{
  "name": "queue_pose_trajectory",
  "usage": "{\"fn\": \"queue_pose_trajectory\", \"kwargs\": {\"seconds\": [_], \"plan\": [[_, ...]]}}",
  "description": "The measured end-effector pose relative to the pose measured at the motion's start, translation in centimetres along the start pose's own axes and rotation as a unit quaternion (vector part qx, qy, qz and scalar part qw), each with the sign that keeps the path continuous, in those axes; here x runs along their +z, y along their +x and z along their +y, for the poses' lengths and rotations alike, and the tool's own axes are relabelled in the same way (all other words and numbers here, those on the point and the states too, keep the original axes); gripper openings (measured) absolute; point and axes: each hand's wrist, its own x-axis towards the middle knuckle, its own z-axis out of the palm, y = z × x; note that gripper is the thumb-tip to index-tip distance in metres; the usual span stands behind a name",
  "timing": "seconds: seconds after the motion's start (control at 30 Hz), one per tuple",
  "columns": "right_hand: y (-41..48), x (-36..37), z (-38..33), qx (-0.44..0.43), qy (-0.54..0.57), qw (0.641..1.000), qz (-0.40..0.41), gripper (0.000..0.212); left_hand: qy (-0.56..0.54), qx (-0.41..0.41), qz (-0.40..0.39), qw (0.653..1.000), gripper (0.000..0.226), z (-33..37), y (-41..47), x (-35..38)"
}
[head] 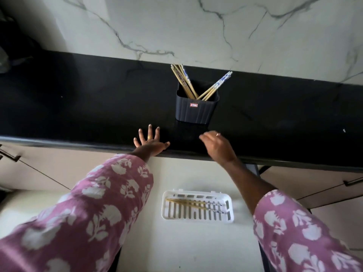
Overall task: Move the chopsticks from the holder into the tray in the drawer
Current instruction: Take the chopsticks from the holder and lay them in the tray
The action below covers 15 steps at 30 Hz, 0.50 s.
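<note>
We hold nothing
Our left hand (150, 141) lies flat, right hand (217, 146) loosely curled, both empty. Chopsticks (184, 81) stand in the holder (196, 110) just beyond the right hand; others lie in the tray (197, 217) behind its wrist.

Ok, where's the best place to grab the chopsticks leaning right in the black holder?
Probably pinch the right-leaning chopsticks by their blue-and-white tops, coming from above and the right with the right hand. Those tops stand clear of the holder, away from the other bunch; the lower ends are buried inside.
</note>
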Motion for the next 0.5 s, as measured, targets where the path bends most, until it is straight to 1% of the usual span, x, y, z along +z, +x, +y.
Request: {"fn": "queue_pose_trajectory", "kwargs": {"seconds": [0.1, 0.17, 0.23, 0.27, 0.3, 0.37, 0.5], "plan": [[3.6, -1.2, 2.6, 0.064, -0.01, 0.995, 0.072, 0.025, 0.001, 0.001, -0.004, 1.0, 0.082, -0.1, 0.3, 0.1], [5.7, -1.8, 3.8, 0.105, 0.01, 0.988, 0.112, 0.019, 0.001, -0.001, -0.005, 1.0, 0.083, -0.2, 0.5, 0.2], [7.7, -2.0, 4.9, 0.167, 0.035, 0.979, 0.112, 0.012, 0.001, -0.006, -0.005, 1.0, 0.083, -0.2, 0.6, 0.2], [8.6, -1.9, 5.4, 0.216, 0.053, 0.97, 0.095, 0.014, 0.001, -0.008, -0.005, 1.0, 0.083, -0.2, 0.7, 0.2], [9.5, -1.7, 5.9, 0.263, 0.071, 0.959, 0.08, 0.017, 0.002, -0.01, -0.005, 1.0, 0.083, -0.2, 0.8, 0.2], [11.1, -1.3, 6.9, 0.352, 0.101, 0.927, 0.076, 0.021, 0.001, -0.009, -0.006, 1.0, 0.083, -0.1, 0.9, 0.3], [14.0, -0.6, 8.2, 0.504, 0.165, 0.843, 0.086, 0.024, 0.004, -0.006, -0.004, 1.0, 0.083, -0.2, 1.1, 0.4]]}}
